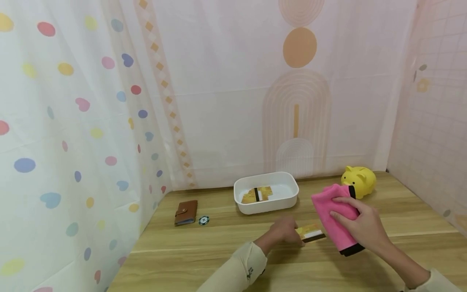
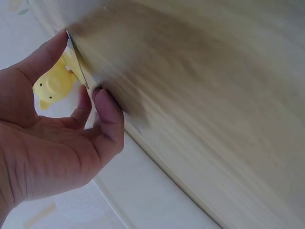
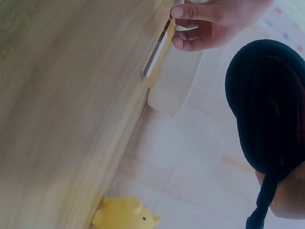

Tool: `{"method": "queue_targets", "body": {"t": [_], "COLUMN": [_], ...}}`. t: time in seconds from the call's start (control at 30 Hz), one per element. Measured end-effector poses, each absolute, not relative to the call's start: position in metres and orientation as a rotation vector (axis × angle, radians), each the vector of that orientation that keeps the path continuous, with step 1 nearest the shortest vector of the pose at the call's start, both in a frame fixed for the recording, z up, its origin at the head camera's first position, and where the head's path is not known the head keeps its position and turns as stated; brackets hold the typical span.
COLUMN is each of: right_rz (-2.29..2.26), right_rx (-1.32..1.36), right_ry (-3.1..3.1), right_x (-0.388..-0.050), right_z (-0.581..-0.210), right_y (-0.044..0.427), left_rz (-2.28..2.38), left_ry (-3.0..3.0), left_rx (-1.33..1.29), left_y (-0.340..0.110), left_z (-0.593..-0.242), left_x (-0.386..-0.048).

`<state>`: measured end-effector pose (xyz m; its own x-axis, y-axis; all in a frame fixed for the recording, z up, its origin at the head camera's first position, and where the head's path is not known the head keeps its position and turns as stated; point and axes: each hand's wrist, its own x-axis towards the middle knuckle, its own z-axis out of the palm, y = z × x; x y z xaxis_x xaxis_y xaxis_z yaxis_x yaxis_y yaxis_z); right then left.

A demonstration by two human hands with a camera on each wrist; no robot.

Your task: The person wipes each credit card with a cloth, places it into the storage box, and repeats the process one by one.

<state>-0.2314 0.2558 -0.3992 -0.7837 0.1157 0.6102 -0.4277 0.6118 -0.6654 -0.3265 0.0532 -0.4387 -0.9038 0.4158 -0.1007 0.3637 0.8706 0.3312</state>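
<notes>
My left hand (image 1: 286, 231) pinches a gold bank card (image 1: 311, 234) by its left end, low over the table. The card has a dark stripe and a white strip. Thumb and fingertips meet its edge in the left wrist view, where the card (image 2: 77, 59) appears nearly edge-on. To the right, my right hand (image 1: 366, 227) grips a folded pink cloth (image 1: 333, 215) with black edging, raised above the wood. In the right wrist view the black edging (image 3: 238, 100) hides most of that hand.
Behind the left hand stands a white tray (image 1: 268, 209) with gold cards (image 1: 257, 194) inside. A brown wallet (image 1: 186, 212) and a poker chip (image 1: 204, 220) lie at the left. A yellow piggy bank (image 1: 361, 180) sits at the back right. Curtains (image 1: 226, 121) surround the wooden table (image 1: 175, 251).
</notes>
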Motion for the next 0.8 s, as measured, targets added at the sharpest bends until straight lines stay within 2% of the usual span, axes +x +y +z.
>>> {"method": "queue_targets", "body": {"t": [0.13, 0.43, 0.8], "right_rz": [1.12, 1.127, 1.22], "right_rx": [0.261, 0.288, 0.284], "right_ry": [-2.205, -2.184, -2.23], "right_x": [-0.232, -0.232, -0.23], "right_z": [-0.4, -0.398, -0.398], "right_y": [0.254, 0.244, 0.229], "left_rz": [0.586, 1.227, 1.636], "left_ry": [2.832, 2.51, 2.228], "left_rx": [0.622, 0.67, 0.635], "left_y": [0.049, 0.031, 0.018], "left_z": [-0.439, -0.441, -0.431], "left_x": [-0.327, -0.326, -0.315]}}
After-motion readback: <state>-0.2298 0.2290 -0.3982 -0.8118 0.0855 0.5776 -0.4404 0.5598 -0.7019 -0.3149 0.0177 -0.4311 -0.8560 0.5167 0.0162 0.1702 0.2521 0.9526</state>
